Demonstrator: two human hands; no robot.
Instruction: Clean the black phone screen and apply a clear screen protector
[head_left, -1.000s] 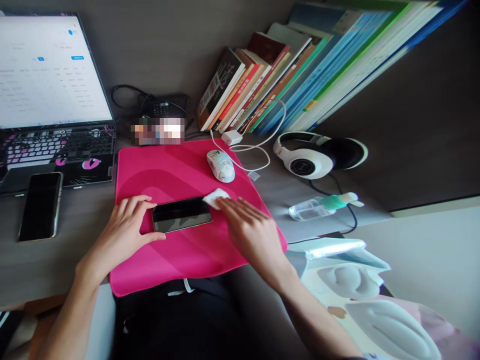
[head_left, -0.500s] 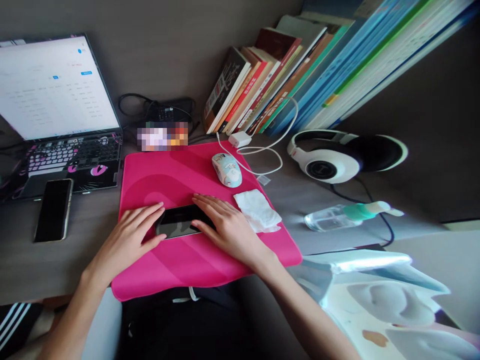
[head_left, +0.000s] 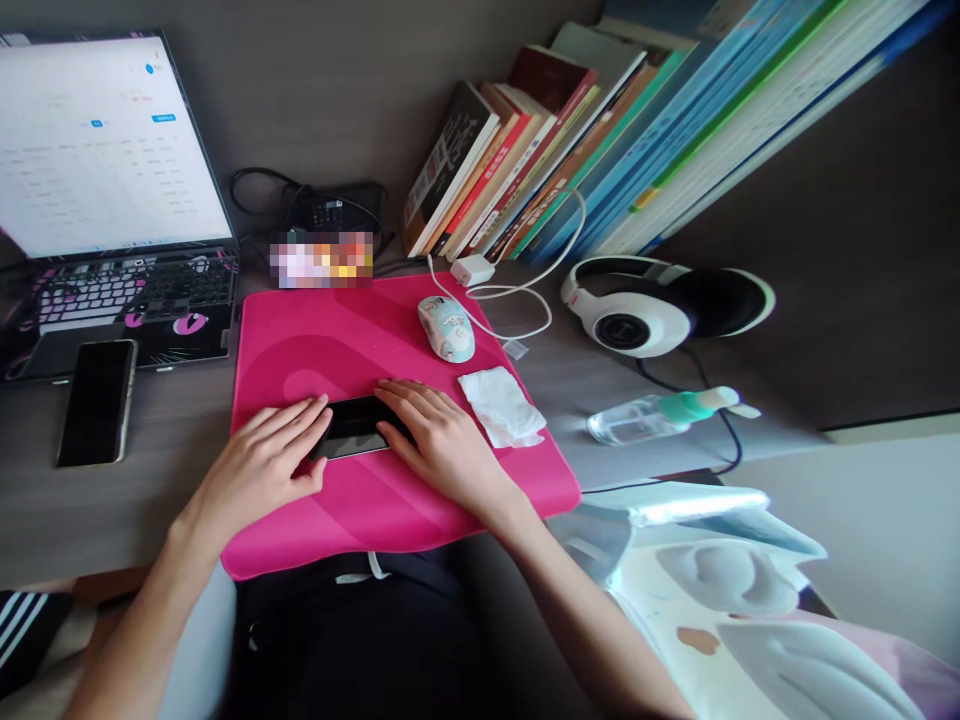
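Observation:
A black phone lies flat, long side across, on the pink desk mat. My left hand rests over its left end, fingers together on top and thumb at the near edge. Over the right end lies my right hand, its fingers along the far edge and its thumb on the near part of the screen. Both hands hide the phone's ends. Right of my right hand, a folded white tissue lies on the mat, with a patterned mouse beyond it.
A laptop stands at the left, a second phone in front of it. Books lean at the back, near a white charger with its cable. Headphones and a spray bottle lie at the right, above a white bag.
The view has shifted slightly, so everything sits a little higher and further left. Both hands stay on the phone; the left hand's fingers and thumb reach slightly further over its end.

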